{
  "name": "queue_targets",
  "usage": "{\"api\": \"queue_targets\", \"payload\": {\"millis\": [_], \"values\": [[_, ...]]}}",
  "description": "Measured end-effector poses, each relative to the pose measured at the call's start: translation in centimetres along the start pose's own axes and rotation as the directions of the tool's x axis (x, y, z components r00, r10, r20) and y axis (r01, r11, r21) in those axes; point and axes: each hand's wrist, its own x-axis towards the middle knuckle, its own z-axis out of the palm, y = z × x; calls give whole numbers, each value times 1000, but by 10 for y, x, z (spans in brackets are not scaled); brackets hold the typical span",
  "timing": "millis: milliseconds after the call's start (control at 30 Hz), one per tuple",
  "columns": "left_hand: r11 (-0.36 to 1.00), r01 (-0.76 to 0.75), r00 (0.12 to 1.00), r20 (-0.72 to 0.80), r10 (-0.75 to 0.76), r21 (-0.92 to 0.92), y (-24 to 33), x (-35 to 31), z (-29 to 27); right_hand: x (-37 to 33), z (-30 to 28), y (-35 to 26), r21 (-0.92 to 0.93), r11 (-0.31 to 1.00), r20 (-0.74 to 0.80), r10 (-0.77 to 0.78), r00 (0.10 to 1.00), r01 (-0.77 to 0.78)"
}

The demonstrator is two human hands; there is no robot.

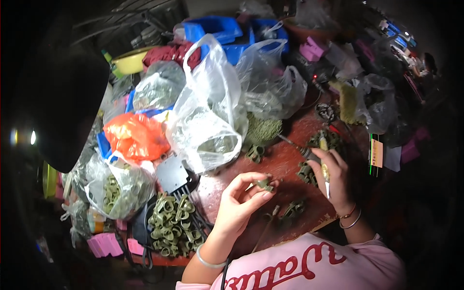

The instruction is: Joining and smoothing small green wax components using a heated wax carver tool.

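Observation:
My left hand (241, 198) pinches a small olive-green ribbed piece (264, 184) between thumb and fingertips, above the red tabletop (209, 197). My right hand (336, 178) is closed round a slim pen-like tool (305, 152) with a dark collar and a thin metal tip that points up and left, apart from the green piece. A yellowish, white-ended stick (326, 172) also shows along its fingers; I cannot tell whether it belongs to the same tool. Beneath and between the hands lie more green pieces (293, 209). A thin rod (268, 223) rests near my left wrist.
At the left is a heap of green ring-like pieces (171, 224) beside a grey plate (172, 174). Clear plastic bags (208, 111), an orange bag (135, 137) and blue bins (215, 29) crowd the back. A mound of green granules (264, 130) stands beyond my hands.

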Motion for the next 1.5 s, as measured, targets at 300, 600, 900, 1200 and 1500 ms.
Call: {"api": "queue_targets", "payload": {"millis": [300,600,900,1200,1500], "values": [[992,-80,994,-64,86,94,0,-3,-3,2,16,5,-8,1000,31,3,1000,-3],[995,-99,992,-71,101,29,-1,-2,-1,4,19,7,-35,999,27,5,1000,-4],[991,-115,986,-112,121,66,-3,-3,-3,-6,6,-1,216,974,-41,76,996,-65],[968,-229,966,-100,240,105,-1,-1,1,-14,-11,-18,300,954,164,-24,986,-26],[963,-243,965,-77,253,117,-1,-2,0,-16,-8,-17,260,966,167,-61,984,15]]}}
